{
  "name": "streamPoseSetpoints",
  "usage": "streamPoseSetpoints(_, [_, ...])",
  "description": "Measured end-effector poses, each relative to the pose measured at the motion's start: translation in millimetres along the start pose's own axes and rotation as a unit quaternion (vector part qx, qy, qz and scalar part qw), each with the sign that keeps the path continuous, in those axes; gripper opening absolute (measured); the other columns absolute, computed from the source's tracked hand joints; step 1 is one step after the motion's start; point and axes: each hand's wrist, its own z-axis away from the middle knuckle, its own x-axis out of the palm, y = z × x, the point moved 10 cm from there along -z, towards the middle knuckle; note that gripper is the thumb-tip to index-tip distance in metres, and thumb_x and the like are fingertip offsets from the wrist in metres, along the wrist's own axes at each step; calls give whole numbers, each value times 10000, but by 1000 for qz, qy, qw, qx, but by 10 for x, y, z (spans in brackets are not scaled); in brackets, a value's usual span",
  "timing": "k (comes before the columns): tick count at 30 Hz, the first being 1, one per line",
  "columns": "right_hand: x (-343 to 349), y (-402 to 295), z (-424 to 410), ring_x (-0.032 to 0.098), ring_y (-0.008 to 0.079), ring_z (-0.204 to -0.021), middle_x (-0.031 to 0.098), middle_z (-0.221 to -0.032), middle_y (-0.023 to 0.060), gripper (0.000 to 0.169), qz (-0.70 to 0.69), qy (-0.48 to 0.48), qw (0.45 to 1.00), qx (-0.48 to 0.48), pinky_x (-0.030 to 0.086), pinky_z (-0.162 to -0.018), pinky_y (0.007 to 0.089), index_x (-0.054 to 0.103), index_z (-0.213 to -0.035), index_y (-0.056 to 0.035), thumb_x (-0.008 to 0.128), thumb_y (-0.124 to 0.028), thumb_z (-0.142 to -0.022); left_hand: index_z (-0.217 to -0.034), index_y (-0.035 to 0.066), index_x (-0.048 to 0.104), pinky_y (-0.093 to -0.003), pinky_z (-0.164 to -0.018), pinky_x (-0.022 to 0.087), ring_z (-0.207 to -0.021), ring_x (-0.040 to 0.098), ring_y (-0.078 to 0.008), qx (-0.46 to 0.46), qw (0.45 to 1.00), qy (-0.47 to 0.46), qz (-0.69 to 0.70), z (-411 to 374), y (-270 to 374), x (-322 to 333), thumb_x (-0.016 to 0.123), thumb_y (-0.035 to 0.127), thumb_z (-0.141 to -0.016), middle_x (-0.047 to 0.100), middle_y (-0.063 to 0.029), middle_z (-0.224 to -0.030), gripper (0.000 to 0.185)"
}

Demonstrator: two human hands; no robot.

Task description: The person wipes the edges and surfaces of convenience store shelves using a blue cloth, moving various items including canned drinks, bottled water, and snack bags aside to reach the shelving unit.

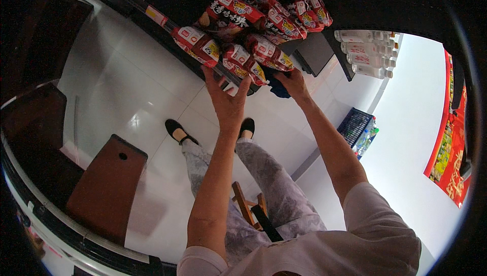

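Note:
Red snack packets stand in rows on a dark shelf at the top of the view. My left hand (227, 101) is at the shelf's front edge (228, 80), thumb and fingers spread. Its fingers reach the bottom of the left front packet (198, 46), and its thumb is at the middle front packet (243, 63). My right hand (295, 84) holds a dark blue cloth (279, 88), just below the right front packet (269, 52). Its fingertips are partly hidden by the cloth and packet.
Clear plastic bottles (365, 53) stand in rows at the right. A dark blue crate (355, 126) with bottles is by the white wall. A brown panel (106, 188) with a round hole stands at left; a wooden stool (243, 203) is between my legs.

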Motion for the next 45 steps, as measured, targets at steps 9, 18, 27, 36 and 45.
streamPoseSetpoints(9, [-46,-106,127,676,128,-850,739,-987,96,434,-38,-10,999,20,560,-748,293,604,-1333,-17,693,-107,-918,-1651,66,97,-624,-1063,478,-1454,314,-466,170,956,7,-241,-213,440,18,843,626,-754,170,-311,-1632,1294])
streamPoseSetpoints(18, [-25,-115,56,679,163,-905,733,-1056,125,468,-95,2,995,13,553,-810,310,592,-1376,-37,678,-118,-923,-1650,69,160,-613,-1165,339,-1470,296,-487,196,938,-47,-282,-453,596,322,801,614,-809,247,-319,-1612,1189])
streamPoseSetpoints(27, [42,-228,170,670,145,-888,733,-1031,125,473,-91,13,994,59,547,-789,298,582,-1379,-17,681,-122,-928,-1652,83,135,-596,-1057,497,-1470,286,-509,197,937,-10,-287,-445,511,125,827,650,-761,184,-353,-1612,1262])
streamPoseSetpoints(36, [-88,117,151,647,105,-789,716,-964,91,451,-76,22,995,57,529,-689,251,591,-1349,-6,709,-137,-934,-1638,22,164,-591,-1091,463,-1477,307,-492,161,969,-35,-181,-367,299,62,813,644,-784,195,-326,-1623,1240])
streamPoseSetpoints(45, [-141,135,267,667,133,-891,714,-1038,105,512,-77,38,996,25,553,-794,281,551,-1403,-31,721,-136,-931,-1645,89,209,-489,-947,576,-1413,454,-399,114,982,-47,-141,-166,181,0,776,542,-883,271,-268,-1606,1052])
